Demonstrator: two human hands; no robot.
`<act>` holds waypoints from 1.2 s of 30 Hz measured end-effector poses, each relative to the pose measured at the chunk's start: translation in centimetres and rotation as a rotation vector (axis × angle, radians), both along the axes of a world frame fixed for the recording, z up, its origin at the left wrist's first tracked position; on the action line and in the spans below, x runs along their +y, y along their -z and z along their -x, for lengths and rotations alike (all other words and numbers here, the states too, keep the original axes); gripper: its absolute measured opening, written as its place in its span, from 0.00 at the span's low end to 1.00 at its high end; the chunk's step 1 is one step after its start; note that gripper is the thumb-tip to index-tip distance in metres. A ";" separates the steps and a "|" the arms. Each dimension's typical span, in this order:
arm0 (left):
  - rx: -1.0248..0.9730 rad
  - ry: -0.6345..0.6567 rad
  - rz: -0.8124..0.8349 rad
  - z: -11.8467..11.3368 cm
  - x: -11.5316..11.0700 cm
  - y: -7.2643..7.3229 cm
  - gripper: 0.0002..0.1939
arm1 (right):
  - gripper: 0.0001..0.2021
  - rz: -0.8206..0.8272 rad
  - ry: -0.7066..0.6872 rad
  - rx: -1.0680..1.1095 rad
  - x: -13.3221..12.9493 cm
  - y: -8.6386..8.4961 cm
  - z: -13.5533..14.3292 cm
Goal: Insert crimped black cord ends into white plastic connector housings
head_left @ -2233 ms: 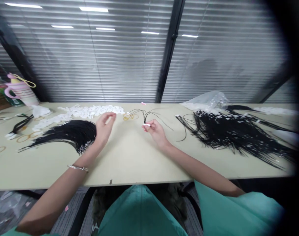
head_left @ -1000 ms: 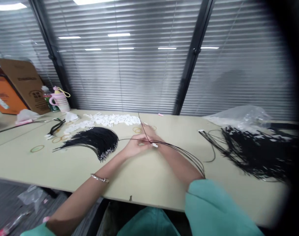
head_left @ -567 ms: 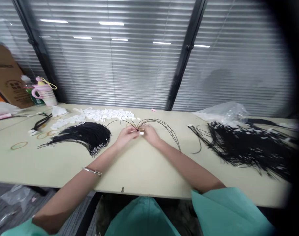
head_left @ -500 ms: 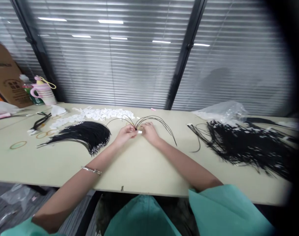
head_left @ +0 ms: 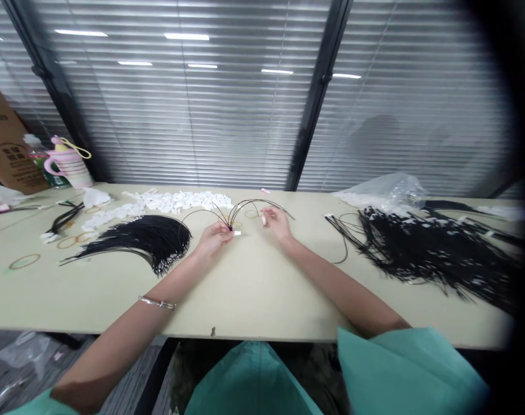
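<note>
My left hand (head_left: pixel 214 237) pinches a small white connector (head_left: pixel 237 233) from which several thin black wires (head_left: pixel 245 203) fan up and out in arcs, some leftward, some to the right. Apart from it, my right hand (head_left: pixel 277 223) is closed at the fingertips on a small whitish piece (head_left: pixel 264 220), too small to make out clearly. The wire arcs pass behind the right hand. Left of my left hand lies a fanned bundle of black wires (head_left: pixel 145 239) with metal-tipped ends. Behind it spreads a pile of small white connectors (head_left: pixel 176 200).
At the right lies a large heap of black wires with white connectors (head_left: pixel 430 248), a clear plastic bag (head_left: pixel 387 193) behind it. Rubber bands (head_left: pixel 24 261) lie at left. A pink cup (head_left: pixel 72 167), a bottle (head_left: pixel 50 167) and a cardboard box (head_left: pixel 11 144) stand far left.
My right hand has moved right, away from the connector in my left hand. The left hand has kept its hold on the connector, and the view has shifted slightly.
</note>
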State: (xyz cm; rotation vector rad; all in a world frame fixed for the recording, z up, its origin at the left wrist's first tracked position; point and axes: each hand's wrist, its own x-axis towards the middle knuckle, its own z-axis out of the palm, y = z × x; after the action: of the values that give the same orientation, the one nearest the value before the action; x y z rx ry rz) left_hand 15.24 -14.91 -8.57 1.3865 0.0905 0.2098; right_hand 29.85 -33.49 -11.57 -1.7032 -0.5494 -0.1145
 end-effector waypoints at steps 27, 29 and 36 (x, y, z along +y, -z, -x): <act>-0.039 0.089 0.204 -0.4 0.6 0.1 0.12 | 0.06 0.165 0.120 -0.024 -12.7 -2.0 -0.8; -0.026 0.094 0.111 -0.2 0.4 0.1 0.13 | 0.05 0.172 0.236 -0.108 -13.4 -2.4 -1.2; -0.033 0.112 -0.295 0.2 -0.5 -0.5 0.16 | 0.19 0.062 0.141 -0.004 -10.8 -2.6 1.8</act>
State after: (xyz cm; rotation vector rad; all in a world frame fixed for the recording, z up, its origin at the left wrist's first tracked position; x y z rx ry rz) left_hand 15.08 -15.38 -8.08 1.6761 -0.0477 0.1567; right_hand 28.08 -44.29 -8.96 -1.8019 -0.4391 -0.2036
